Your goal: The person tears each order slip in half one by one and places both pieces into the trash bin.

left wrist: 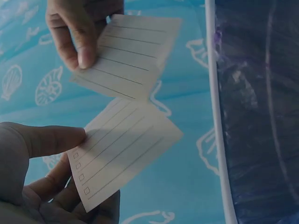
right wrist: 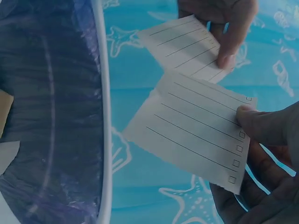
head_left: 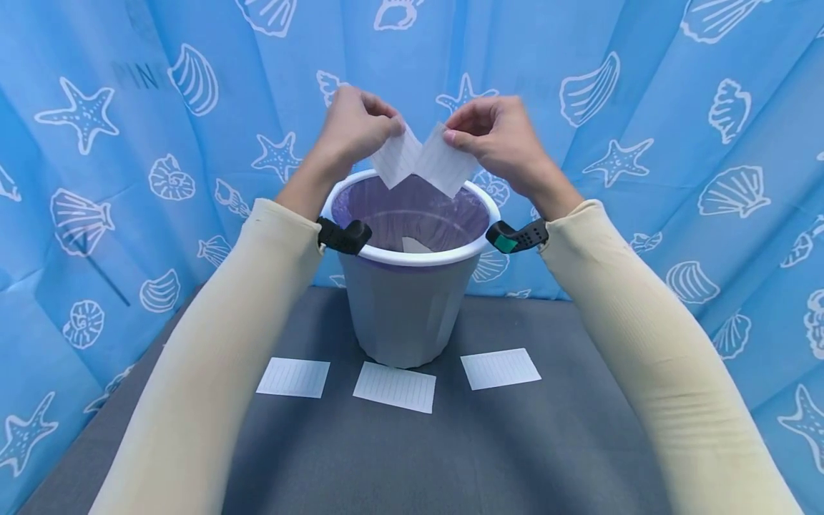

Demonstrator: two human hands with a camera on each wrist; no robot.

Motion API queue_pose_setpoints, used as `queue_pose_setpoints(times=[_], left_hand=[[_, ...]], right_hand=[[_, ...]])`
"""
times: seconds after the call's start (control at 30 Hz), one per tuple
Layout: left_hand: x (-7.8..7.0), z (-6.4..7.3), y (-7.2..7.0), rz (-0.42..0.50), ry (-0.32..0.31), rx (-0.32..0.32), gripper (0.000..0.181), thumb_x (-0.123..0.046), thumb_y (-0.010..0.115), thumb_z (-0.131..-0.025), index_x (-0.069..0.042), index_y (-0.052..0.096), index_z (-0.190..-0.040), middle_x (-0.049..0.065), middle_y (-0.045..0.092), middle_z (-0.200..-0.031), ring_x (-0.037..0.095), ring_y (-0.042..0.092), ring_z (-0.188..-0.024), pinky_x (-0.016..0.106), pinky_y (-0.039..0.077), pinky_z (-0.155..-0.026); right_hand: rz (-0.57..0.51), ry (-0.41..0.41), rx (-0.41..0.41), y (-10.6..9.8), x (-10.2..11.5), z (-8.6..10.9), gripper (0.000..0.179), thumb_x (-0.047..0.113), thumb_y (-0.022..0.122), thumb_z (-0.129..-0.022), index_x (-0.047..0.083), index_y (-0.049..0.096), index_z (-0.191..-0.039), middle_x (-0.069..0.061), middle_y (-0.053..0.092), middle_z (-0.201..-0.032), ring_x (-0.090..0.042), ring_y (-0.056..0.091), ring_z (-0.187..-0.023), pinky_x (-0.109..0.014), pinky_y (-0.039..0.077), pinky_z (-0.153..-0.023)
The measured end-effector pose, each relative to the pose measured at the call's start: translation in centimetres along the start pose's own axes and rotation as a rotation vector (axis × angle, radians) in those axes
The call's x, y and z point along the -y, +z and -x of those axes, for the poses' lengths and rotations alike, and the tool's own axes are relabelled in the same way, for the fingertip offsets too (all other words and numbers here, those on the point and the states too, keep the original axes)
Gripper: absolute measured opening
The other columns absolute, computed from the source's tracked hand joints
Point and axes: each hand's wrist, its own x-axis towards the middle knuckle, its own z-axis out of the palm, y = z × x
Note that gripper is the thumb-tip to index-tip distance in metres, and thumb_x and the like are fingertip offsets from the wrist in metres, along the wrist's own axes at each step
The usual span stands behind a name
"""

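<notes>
Above the bin's far rim, my left hand [head_left: 362, 127] pinches a piece of lined paper [head_left: 395, 154] between thumb and fingers. My right hand [head_left: 498, 136] pinches another lined piece [head_left: 447, 163] the same way. The two pieces form a V and overlap at their inner edges. In the right wrist view, the right-hand piece [right wrist: 191, 128] has a rough, torn edge and a column of small checkboxes by the thumb. Similar checkboxes line the left-hand piece [left wrist: 124, 149] in the left wrist view. Below stands a grey bin [head_left: 405, 307] with a white rim and a purple liner.
Some paper [head_left: 415, 245] lies inside the bin. On the dark grey table [head_left: 450, 465], in front of the bin, lie a left lined card [head_left: 294, 378], a middle card [head_left: 395, 387] and a right card [head_left: 501, 369]. A blue shell-print curtain [head_left: 644, 93] hangs behind.
</notes>
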Motion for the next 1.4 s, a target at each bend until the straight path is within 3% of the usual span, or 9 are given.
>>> queue_pose_setpoints(times=[0.37, 0.7, 1.0, 1.4], left_hand=[[-0.2, -1.0, 0.0, -0.054, -0.054, 0.005, 0.022, -0.017, 0.065, -0.099, -0.006, 0.072, -0.116, 0.005, 0.064, -0.123, 0.018, 0.062, -0.107, 0.030, 0.051, -0.091], [1.1, -0.3, -0.5, -0.003, -0.062, 0.040, 0.026, -0.016, 0.066, -0.099, -0.004, 0.069, -0.121, 0.007, 0.063, -0.125, 0.018, 0.063, -0.107, 0.032, 0.048, -0.097], [1.5, 2.3, -1.0, 0.055, 0.037, 0.062, 0.025, -0.012, 0.067, -0.096, -0.001, 0.070, -0.118, 0.010, 0.068, -0.116, 0.022, 0.063, -0.102, 0.032, 0.051, -0.090], [2.8, 7.0, -0.4, 0.121, 0.215, 0.057, 0.021, -0.006, 0.070, -0.095, 0.002, 0.071, -0.114, 0.013, 0.071, -0.108, 0.020, 0.067, -0.099, 0.032, 0.051, -0.091]], right_hand=[[0.012, 0.069, -0.013, 0.6, -1.2, -0.9, 0.013, 0.006, 0.074, -0.093, 0.000, 0.073, -0.104, -0.004, 0.071, -0.091, -0.017, 0.066, -0.086, -0.028, 0.052, -0.079], [0.015, 0.063, -0.006, -0.5, -2.2, 0.1, 0.018, 0.010, 0.073, -0.094, -0.002, 0.072, -0.107, -0.007, 0.071, -0.092, -0.016, 0.065, -0.083, -0.030, 0.052, -0.082], [-0.035, 0.026, -0.009, -1.0, -1.9, 2.1, 0.020, 0.015, 0.076, -0.093, 0.000, 0.073, -0.106, -0.007, 0.071, -0.094, -0.019, 0.066, -0.085, -0.030, 0.053, -0.082], [-0.170, -0.130, -0.017, -0.3, -1.6, 6.9, 0.013, 0.007, 0.076, -0.091, -0.002, 0.075, -0.101, -0.008, 0.072, -0.090, -0.022, 0.067, -0.080, -0.026, 0.055, -0.075]])
